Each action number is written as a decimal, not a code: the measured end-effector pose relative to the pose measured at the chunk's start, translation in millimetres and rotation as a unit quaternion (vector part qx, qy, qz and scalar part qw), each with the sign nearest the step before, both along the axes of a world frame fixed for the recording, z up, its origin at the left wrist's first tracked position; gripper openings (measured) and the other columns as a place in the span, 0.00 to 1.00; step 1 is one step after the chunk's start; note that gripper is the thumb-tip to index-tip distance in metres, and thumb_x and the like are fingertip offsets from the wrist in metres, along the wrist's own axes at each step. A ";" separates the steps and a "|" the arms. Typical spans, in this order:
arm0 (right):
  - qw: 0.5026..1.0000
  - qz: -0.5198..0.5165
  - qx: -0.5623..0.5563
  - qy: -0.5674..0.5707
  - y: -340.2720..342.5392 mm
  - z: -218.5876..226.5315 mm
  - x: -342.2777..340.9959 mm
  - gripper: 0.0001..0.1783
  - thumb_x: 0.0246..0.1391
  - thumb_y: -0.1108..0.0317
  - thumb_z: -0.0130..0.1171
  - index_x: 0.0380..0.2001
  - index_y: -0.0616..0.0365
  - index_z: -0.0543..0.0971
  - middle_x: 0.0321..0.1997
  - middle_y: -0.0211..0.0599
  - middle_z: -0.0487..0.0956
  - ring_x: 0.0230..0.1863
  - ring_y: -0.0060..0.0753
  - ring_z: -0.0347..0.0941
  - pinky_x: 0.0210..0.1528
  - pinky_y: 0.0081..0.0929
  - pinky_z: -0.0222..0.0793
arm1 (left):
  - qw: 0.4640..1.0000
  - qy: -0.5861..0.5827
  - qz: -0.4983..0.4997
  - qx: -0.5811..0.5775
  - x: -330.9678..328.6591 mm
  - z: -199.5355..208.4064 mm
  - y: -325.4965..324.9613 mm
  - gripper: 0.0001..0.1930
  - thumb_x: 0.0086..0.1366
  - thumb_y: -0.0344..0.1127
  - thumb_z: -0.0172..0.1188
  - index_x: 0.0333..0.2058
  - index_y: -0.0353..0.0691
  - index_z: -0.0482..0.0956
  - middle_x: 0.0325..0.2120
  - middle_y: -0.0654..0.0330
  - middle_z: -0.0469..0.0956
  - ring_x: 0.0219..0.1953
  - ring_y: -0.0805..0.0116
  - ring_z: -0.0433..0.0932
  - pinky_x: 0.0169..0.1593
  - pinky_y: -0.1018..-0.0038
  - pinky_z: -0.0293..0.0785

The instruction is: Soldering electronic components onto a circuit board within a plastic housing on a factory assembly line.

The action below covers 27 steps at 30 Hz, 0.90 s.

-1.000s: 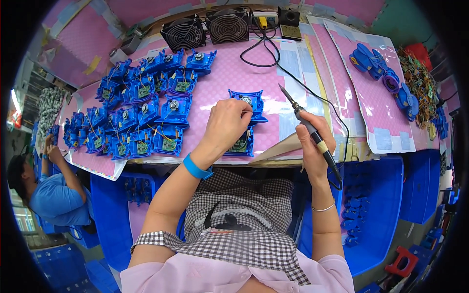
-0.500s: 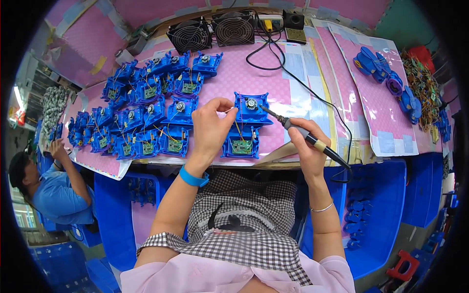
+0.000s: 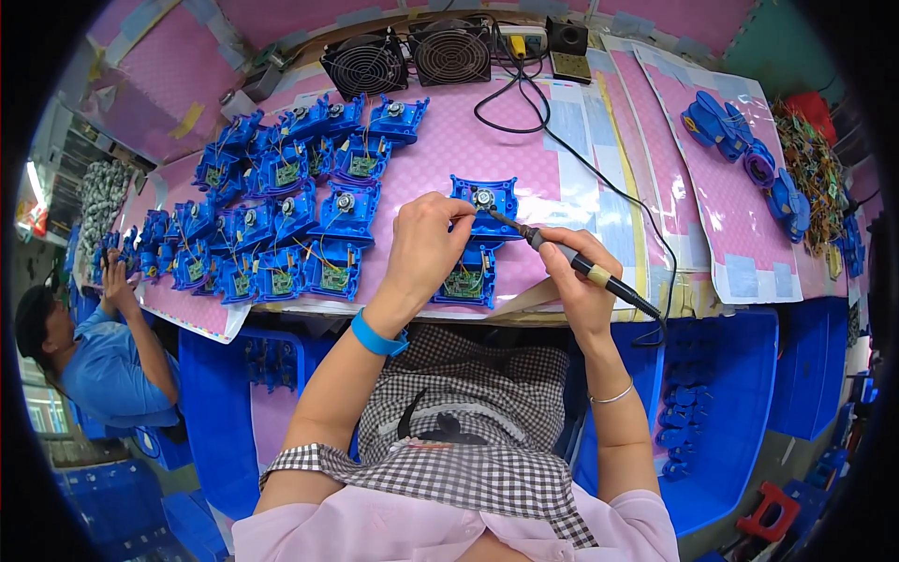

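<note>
In front of me lies a blue plastic housing (image 3: 501,225) with a round metal speaker (image 3: 484,199) in its upper half. Below it, a green circuit board (image 3: 464,283) sits in the lower blue half, thin wires running up from it. My left hand (image 3: 429,242) is closed in a pinch at the speaker's left side, on what seems to be a thin wire; the fingertips mostly cover it. My right hand (image 3: 582,272) grips a soldering iron (image 3: 571,248) with a black handle. Its tip points left and reaches the speaker's lower right edge.
Rows of similar blue housings (image 3: 272,225) cover the table's left. Two black fans (image 3: 449,54) and a soldering stand (image 3: 569,51) stand behind. The iron's black cord (image 3: 609,169) crosses the right side. Blue bins (image 3: 740,421) flank me; a co-worker (image 3: 117,370) sits left.
My left hand has moved right and slightly down, its fingertips now at the speaker. The soldering iron has shifted left, bringing its tip to the speaker's edge. The co-worker's hands have risen.
</note>
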State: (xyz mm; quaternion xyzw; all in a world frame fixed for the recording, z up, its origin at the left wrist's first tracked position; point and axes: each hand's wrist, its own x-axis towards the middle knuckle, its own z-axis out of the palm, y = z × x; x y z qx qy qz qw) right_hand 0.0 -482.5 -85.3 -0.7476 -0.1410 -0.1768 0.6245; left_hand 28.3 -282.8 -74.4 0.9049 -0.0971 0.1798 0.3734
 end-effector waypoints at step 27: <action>0.999 -0.030 0.004 -0.010 -8.0 8.3 -2.5 0.09 0.50 0.75 0.61 0.36 0.66 0.81 0.28 0.31 0.76 0.27 0.17 0.66 0.29 0.15 0.60 | 1.000 0.000 -0.002 -0.001 -0.9 0.6 -1.0 0.06 0.51 0.27 0.62 0.28 0.35 0.83 0.24 0.49 0.79 0.27 0.54 0.79 0.33 0.65 0.74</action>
